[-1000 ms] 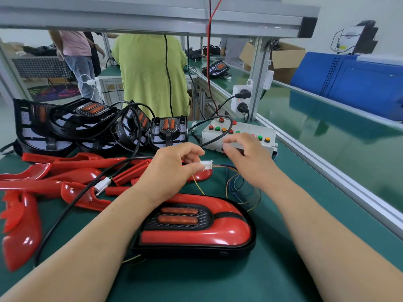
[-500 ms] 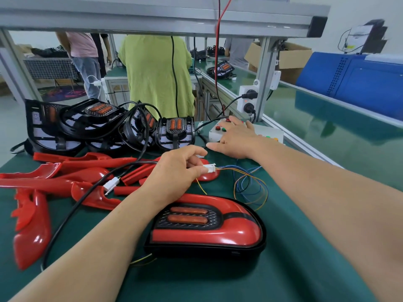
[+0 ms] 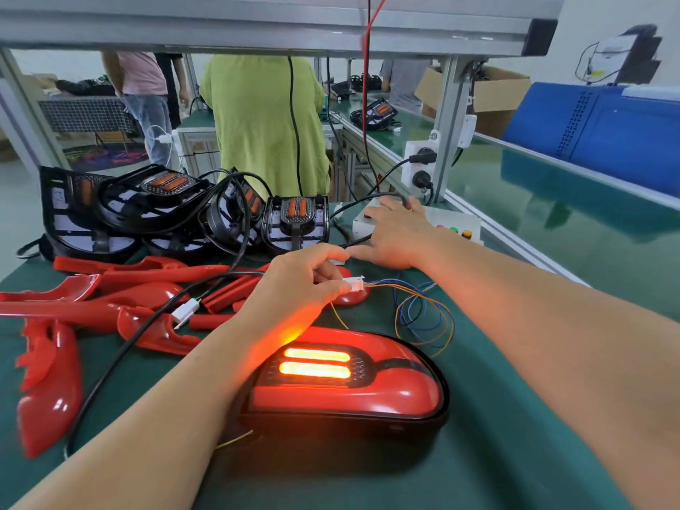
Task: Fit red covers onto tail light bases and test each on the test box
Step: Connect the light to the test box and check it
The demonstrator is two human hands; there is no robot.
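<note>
— Head view: where is the assembled tail light [image 3: 349, 384]?

— It lies flat on the green worktop [image 3: 496, 465], toward the near edge and about midway across. Its red cover is seated in the black base, and two bars on its top glow bright orange, casting red light on the forearm just beside it.

— And the hands?

— The left hand [image 3: 294, 285] is behind the lamp, its thumb and fingers pinching a white connector [image 3: 354, 285]. Thin coloured wires [image 3: 423, 318] loop away from that connector across the worktop. The right hand [image 3: 393, 237] reaches toward the far right corner with its fingers stretched out flat on top of the white test box [image 3: 454, 219]. I cannot tell which button they cover. Green and orange buttons show beside the wrist.

— What else is on the worktop?

— Loose red covers [image 3: 48, 362] are piled along the left edge. Behind them, by the far edge, is a cluster of black bases [image 3: 154, 200] with tangled black cables. A second white plug [image 3: 186, 311] on a black cable lies across the covers. Beyond the far edge stands a person in a green shirt [image 3: 265, 123].
</note>
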